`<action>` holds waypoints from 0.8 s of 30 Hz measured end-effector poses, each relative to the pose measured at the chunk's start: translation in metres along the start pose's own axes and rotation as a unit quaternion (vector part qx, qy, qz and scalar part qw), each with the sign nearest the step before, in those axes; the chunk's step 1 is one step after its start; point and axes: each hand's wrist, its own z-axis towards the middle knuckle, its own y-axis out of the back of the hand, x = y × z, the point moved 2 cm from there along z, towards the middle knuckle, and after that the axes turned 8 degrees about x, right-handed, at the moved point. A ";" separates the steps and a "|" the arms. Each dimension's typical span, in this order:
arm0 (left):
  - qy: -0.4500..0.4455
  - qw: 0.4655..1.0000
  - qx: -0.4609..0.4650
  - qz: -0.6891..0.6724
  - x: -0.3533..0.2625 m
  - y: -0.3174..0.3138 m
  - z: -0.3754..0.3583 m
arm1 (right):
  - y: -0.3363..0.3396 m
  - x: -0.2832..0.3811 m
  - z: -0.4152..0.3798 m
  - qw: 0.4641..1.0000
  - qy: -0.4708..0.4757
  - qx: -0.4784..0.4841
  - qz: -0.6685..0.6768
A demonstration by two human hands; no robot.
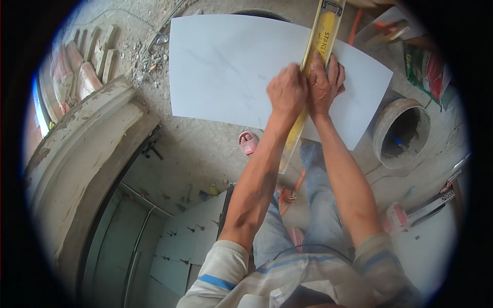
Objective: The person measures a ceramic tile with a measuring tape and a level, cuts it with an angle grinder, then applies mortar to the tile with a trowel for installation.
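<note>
A large white tile (226, 66) lies flat in front of me, with a long yellow spirit level (322, 36) laid across it from the far edge toward my legs. My left hand (287, 92) is closed in a fist against the left side of the level; whatever it holds is hidden. My right hand (324, 84) presses flat on top of the level, fingers spread over it and onto the tile. Both hands sit side by side near the tile's near edge.
A round cement bucket (403, 133) stands right of the tile. Stacked bricks (84, 66) lie at the far left beside a concrete curb (87, 138). A pink sandal (248, 142) shows under the tile's near edge. Bags and tools (426, 66) clutter the far right.
</note>
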 end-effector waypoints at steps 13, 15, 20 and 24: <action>-0.045 0.999 -0.014 -0.001 -0.002 -0.006 0.038 | 0.005 0.004 -0.001 1.000 0.012 -0.002 0.017; -0.010 0.999 0.034 0.019 0.016 0.003 -0.018 | -0.005 -0.004 0.000 1.000 0.012 -0.001 -0.007; 0.128 0.959 0.243 0.067 0.095 0.022 -0.229 | -0.007 -0.004 0.000 0.999 -0.017 0.004 -0.034; 0.299 0.935 0.191 -0.002 0.104 0.050 -0.300 | -0.002 -0.005 0.007 0.999 0.006 0.029 0.018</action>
